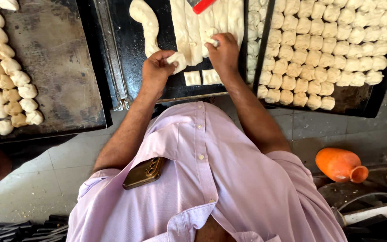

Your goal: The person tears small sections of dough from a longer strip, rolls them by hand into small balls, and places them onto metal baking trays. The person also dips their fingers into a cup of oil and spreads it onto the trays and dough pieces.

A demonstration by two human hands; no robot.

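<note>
While dough is soft: it looks light, sticky, easily squashed.
Left hand [156, 69]: grip pinching a dough piece [177, 60] at its edge.
Right hand [222, 51]: grip clenched on another lump [211, 41], fingertips only.
Cut squares [201, 77]: just below both grips, on the dark surface [131, 40].

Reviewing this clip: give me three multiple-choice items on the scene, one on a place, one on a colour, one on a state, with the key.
1. Where does the tray packed with rows of dough pieces sit?
A. to the person's right
B. on the floor
C. behind the person

2. What colour is the jug lying on its side?
A. blue
B. orange
C. green

3. What is the left hand doing?
A. resting flat and empty
B. gripping a knife
C. pinching a dough piece

Key: 1 A, the full tray lies right of the dark board. 2 B, the jug is orange. 3 C, the left hand holds a dough piece; the right hand pinches another.
</note>
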